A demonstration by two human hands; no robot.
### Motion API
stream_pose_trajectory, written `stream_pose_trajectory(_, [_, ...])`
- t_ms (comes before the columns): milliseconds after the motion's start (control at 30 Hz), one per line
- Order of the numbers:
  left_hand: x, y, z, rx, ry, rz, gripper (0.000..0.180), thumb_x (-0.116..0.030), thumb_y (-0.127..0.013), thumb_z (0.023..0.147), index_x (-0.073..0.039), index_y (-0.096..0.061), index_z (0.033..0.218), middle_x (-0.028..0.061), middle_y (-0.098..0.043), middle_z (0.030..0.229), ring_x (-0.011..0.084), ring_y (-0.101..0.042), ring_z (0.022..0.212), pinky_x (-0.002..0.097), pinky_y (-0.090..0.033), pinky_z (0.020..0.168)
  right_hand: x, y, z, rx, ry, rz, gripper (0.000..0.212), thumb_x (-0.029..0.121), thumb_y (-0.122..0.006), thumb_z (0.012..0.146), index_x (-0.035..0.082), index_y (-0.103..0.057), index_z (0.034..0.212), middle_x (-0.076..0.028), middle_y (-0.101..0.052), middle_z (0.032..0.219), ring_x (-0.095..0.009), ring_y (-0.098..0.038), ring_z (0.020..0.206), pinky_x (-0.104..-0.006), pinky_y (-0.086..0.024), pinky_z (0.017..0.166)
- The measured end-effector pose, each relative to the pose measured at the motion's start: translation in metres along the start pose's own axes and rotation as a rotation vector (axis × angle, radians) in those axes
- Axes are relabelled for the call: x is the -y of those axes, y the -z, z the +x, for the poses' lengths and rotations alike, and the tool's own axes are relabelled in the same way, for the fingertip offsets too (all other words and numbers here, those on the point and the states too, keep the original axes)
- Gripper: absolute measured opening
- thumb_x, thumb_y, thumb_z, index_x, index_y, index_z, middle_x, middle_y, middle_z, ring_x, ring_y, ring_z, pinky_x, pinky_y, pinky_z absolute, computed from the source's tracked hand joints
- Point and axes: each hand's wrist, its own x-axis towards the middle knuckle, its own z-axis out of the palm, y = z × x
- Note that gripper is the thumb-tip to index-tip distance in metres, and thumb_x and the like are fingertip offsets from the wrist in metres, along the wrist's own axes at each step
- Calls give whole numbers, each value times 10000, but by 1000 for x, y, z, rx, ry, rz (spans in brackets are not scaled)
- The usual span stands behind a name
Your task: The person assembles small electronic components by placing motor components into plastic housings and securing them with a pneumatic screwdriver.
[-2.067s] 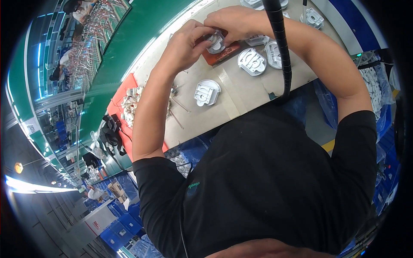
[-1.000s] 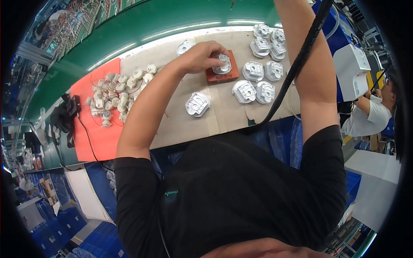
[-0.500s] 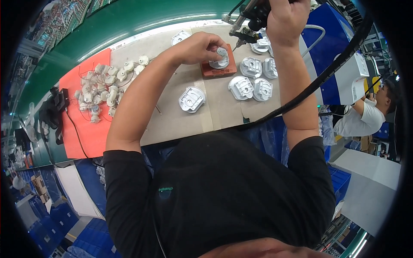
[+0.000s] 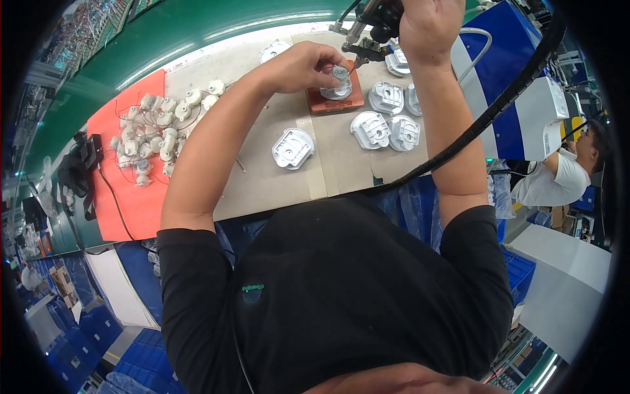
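My left hand (image 4: 308, 67) reaches over a reddish-brown block (image 4: 318, 103) with a white plastic housing (image 4: 336, 93) in it. Thumb and fingers pinch a small, round, pale part (image 4: 340, 73) on top of that housing. Raised at the upper right, my right hand (image 4: 430, 29) is wrapped round a black and metal handheld tool (image 4: 354, 31). The tool's thin tip (image 4: 355, 64) points down at the right side of the pinched part; I cannot tell whether they touch. My right fingers are partly cut off by the picture's upper edge.
Several white housings (image 4: 371, 130) lie right of the block, with another (image 4: 293, 149) nearer me. Small cream motors with wires (image 4: 157, 131) are heaped on an orange sheet (image 4: 125, 207) at left. A thick black hose (image 4: 502, 105) crosses my right forearm. A co-worker (image 4: 558, 177) is at far right.
My right hand and the tool have shifted a little to the left, bringing the tip closer to the pinched part. My left hand keeps its pinch over the block.
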Motion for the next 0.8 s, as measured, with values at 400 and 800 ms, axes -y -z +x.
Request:
stream_pose_trajectory(400, [6,-1,0,-18,-27,12,361,-47,-759,864,-49,-681,1216,-34,-619,882,67,-565,812,239,-502,777,-11,14,-4,148,216,-668,298,126,-709,938,63,-551,1183,45,-543,885,-43,-499,757,-187,-400,674])
stream_pose_trajectory(800, [13,15,-8,11,-36,82,580,-198,-864,745,-63,-626,1257,87,-654,1036,194,-627,952,319,-514,856,24,-26,15,184,322,-716,386,215,-713,956,39,-564,1266,59,-562,909,-42,-500,765,-191,-394,669])
